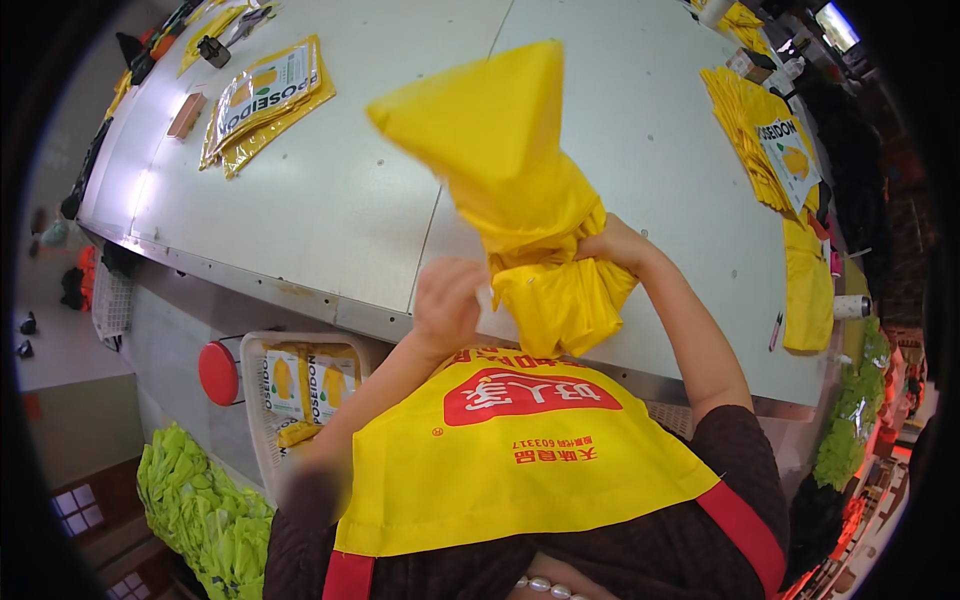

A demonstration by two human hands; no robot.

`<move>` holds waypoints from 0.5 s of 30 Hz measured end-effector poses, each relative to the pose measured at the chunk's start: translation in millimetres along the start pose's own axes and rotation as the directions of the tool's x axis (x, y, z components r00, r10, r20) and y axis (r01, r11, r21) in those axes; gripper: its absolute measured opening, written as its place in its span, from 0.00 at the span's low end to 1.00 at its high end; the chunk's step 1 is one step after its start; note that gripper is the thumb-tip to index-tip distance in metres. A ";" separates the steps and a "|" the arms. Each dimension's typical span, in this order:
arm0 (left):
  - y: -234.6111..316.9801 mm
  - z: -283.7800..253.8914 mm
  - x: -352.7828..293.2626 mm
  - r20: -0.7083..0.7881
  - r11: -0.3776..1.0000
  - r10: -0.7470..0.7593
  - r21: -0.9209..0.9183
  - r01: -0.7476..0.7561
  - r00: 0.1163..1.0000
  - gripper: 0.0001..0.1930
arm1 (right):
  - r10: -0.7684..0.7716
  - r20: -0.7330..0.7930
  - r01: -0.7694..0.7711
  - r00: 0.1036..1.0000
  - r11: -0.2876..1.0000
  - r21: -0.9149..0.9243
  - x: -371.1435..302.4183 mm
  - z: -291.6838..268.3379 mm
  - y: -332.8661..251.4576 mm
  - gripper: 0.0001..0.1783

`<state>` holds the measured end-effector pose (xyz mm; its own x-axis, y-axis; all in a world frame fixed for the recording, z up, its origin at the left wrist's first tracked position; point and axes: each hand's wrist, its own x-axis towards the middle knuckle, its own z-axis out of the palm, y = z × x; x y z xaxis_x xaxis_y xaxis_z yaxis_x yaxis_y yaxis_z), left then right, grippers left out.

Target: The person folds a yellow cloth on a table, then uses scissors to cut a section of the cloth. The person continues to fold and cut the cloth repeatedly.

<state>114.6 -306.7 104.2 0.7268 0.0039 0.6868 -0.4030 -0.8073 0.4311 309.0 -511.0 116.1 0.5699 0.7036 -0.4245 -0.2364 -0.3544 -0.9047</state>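
Observation:
A bunched yellow raincoat [520, 210] stands up over the table's near edge, gathered at its middle, with a wide pointed part above and a loose puffed part below. My right hand [612, 245] grips the gathered middle from the right side. Just left of the raincoat is my left hand [448, 302], slightly blurred, its fingers curled closed. A small pale bit shows by its fingertips, too unclear to name. I cannot tell whether this hand touches the raincoat.
Packaged yellow garments [265, 100] lie at the far left of the table [330, 200], beside a small box [187, 116]. More packages [765, 140] lie at the right. Below left are a basket of packages [262, 440], a red stool [219, 373] and a lime-green pile [200, 510].

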 end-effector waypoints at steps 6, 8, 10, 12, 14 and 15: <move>2.3 21.5 -32.9 0.239 0.828 -0.537 -0.032 0.559 0.809 0.41 | -0.104 0.200 0.001 0.974 0.890 0.456 -9.6 8.3 -13.2 0.35; -0.9 31.4 -14.0 0.149 0.825 -0.526 -0.150 0.545 0.837 0.38 | -0.114 0.208 -0.026 0.972 0.821 0.570 -9.6 15.4 -3.5 0.36; -5.4 31.4 -1.1 0.139 0.821 -0.510 -0.215 0.529 0.849 0.32 | -0.102 0.187 -0.035 0.977 0.790 0.612 -7.4 19.7 10.5 0.37; -8.0 21.5 7.4 0.213 0.822 -0.481 -0.228 0.522 0.851 0.25 | -0.107 0.168 -0.036 0.980 0.735 0.677 -10.9 23.4 16.2 0.36; -1.7 9.0 7.1 0.296 0.891 -0.376 -0.146 0.431 0.878 0.17 | -0.134 0.043 0.078 0.990 0.776 0.626 -12.7 30.1 13.0 0.35; 4.1 1.7 5.8 0.339 0.918 -0.326 -0.110 0.382 0.882 0.14 | -0.147 -0.019 0.129 0.989 0.795 0.592 -14.0 33.5 11.2 0.34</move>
<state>118.1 -311.0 108.9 0.9615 0.0667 0.2664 -0.1534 -0.6743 0.7224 272.1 -504.2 110.7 0.6133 0.7361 -0.2864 -0.5804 0.1741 -0.7955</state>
